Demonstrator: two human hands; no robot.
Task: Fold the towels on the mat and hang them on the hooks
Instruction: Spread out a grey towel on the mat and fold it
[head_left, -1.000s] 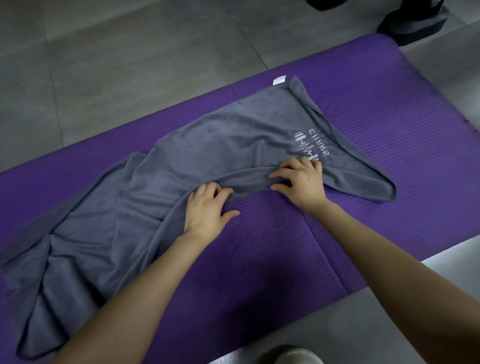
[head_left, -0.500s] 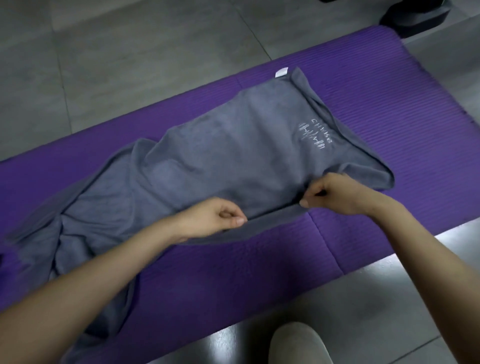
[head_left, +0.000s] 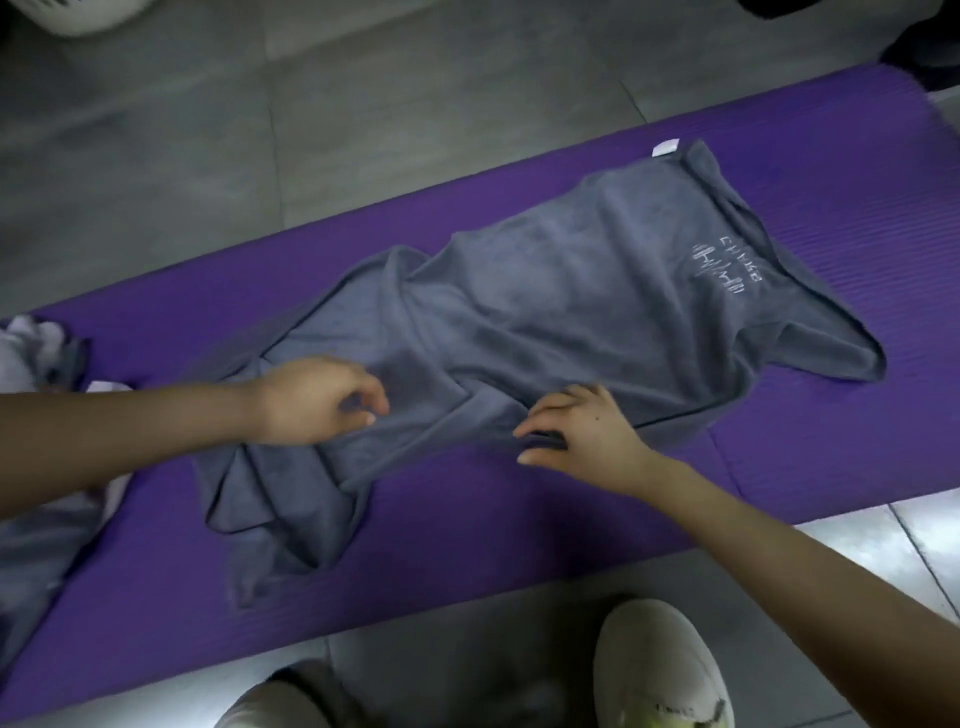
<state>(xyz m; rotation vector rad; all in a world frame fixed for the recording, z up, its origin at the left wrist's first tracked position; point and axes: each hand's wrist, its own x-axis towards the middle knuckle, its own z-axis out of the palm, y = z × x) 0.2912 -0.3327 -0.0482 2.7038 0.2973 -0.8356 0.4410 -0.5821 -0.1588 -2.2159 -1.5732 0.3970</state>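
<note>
Head view: right hand (head_left: 582, 441) pinches the near edge of the grey towel (head_left: 545, 291), as before. Left hand (head_left: 317, 400) has slid leftward from that pinch, fingers curled, hold unclear. Towel lies crumpled on the purple mat (head_left: 831, 182), folding barely begun.

The person, forearms (head_left: 779, 561) bare, wears a white shoe (head_left: 660, 670) with yellow-green trim and beige trousers (head_left: 280, 701).

R hand (head_left: 582, 434) pinches grey towel (head_left: 545, 312) edge btwn fingers (head_left: 545, 413); L hand (head_left: 311, 400) curls on it just beside, purple mat (head_left: 467, 519) beneath.
</note>
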